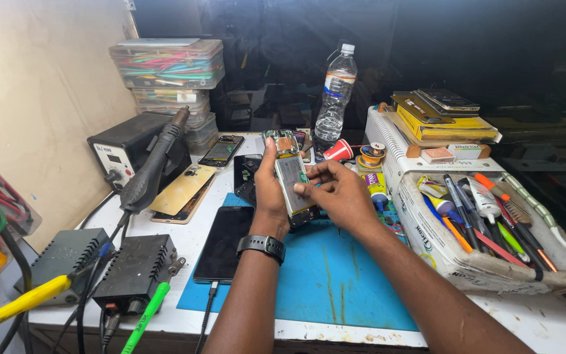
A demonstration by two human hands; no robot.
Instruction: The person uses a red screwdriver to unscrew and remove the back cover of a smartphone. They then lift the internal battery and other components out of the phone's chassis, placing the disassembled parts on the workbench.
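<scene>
My left hand [268,193] holds an opened phone [291,176] upright above the blue mat [335,275], its back removed so the battery and circuit board show. A dark watch sits on that wrist. My right hand [339,191] comes in from the right, with its fingers pressed on the battery at the phone's middle.
A black phone [224,244] on a cable lies left of the mat. A gold back cover [183,189], more phones, a hot-air station [126,152] and power units stand at left. A water bottle [336,95] is behind; a tool-filled box [486,216] is right.
</scene>
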